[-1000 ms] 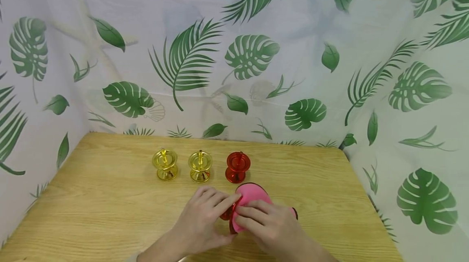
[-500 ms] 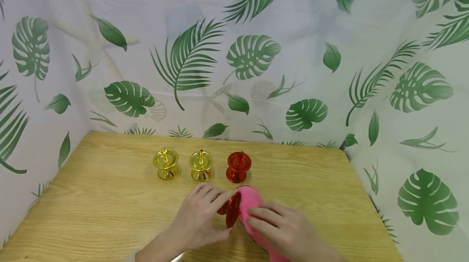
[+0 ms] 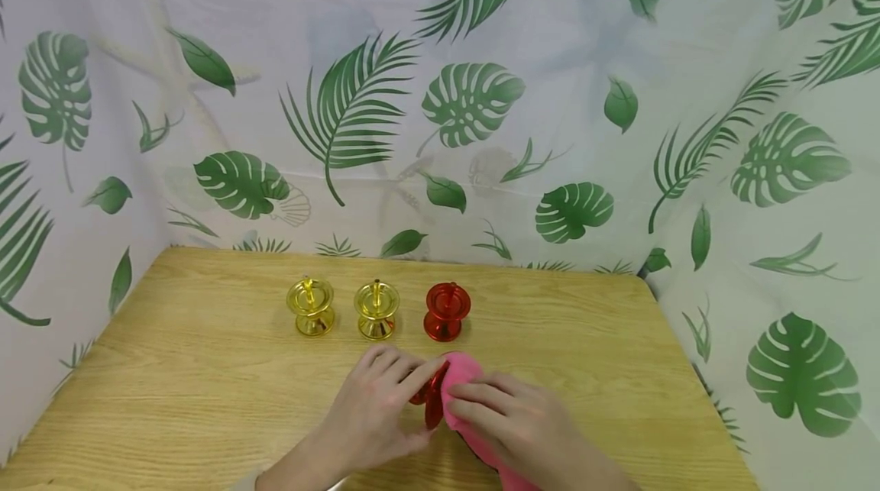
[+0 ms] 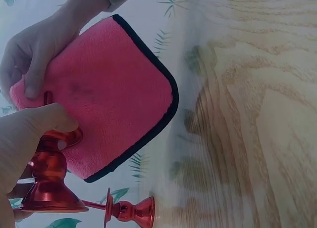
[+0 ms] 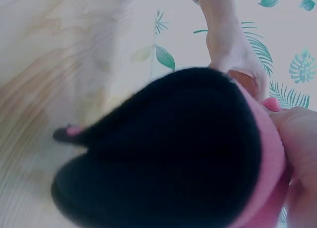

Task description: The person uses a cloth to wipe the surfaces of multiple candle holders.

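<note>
My left hand (image 3: 374, 411) grips a red metallic candle holder (image 4: 49, 168), tilted on its side in the head view, its rim turned toward the right. The thumb lies across its dish in the left wrist view. My right hand (image 3: 516, 415) pinches a pink cloth (image 4: 119, 89) with a black border and holds it against the dish side of the holder. In the right wrist view the cloth's dark underside (image 5: 173, 154) fills the middle and hides the holder. Part of the holder is also covered by my left fingers.
Behind the hands stand a second red candle holder (image 3: 447, 311) and two gold ones, the middle one (image 3: 376, 311) and the left one (image 3: 311, 308), all upright in a row. They rest on a wooden table (image 3: 206, 384). A leaf-patterned sheet (image 3: 385, 94) hangs around the back and sides.
The cloth first covered the red holder's dish, then drew off to the right, baring the rim, and now lies closer against it again. My left hand stays nearly in place with the holder.
</note>
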Demonstrator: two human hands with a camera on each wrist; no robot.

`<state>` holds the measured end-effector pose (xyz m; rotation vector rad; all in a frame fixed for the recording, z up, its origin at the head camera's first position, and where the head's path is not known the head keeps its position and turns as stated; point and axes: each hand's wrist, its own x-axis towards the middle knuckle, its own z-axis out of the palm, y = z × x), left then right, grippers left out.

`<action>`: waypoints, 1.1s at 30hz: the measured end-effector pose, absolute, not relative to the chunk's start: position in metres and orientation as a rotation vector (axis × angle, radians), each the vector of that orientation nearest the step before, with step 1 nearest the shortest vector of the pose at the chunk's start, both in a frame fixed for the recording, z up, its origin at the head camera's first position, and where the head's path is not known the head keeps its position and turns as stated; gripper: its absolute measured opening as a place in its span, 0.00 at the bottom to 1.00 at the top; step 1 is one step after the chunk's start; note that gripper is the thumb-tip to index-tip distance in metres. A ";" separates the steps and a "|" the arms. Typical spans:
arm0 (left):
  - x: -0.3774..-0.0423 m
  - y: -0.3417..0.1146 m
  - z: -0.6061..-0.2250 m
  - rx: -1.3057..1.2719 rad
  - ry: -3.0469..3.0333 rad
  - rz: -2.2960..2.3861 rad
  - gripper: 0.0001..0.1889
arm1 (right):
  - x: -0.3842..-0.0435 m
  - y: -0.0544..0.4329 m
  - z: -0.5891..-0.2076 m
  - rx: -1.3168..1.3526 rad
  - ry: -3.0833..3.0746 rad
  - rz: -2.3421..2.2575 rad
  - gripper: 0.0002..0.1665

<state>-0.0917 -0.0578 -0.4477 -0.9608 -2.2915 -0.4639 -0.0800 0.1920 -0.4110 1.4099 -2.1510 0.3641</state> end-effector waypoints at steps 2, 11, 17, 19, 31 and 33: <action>-0.091 -0.057 -0.448 -0.969 -2.272 -0.457 0.44 | -0.083 0.186 -0.413 1.405 -2.136 0.373 0.16; -0.091 -0.054 -0.449 -0.972 -2.218 -0.442 0.41 | -0.083 0.171 -0.417 1.160 -2.364 0.953 0.13; -0.090 -0.054 -0.449 -0.969 -2.227 -0.459 0.42 | -0.078 0.168 -0.414 0.680 -2.651 1.508 0.09; -0.090 -0.054 -0.450 -0.967 -2.238 -0.463 0.42 | -0.079 0.168 -0.414 0.590 -2.676 1.598 0.11; -0.090 -0.055 -0.450 -0.956 -2.276 -0.473 0.44 | -0.083 0.173 -0.427 1.246 -2.253 0.754 0.16; -0.091 -0.056 -0.451 -0.954 -2.284 -0.460 0.44 | -0.084 0.175 -0.426 1.318 -2.217 0.590 0.14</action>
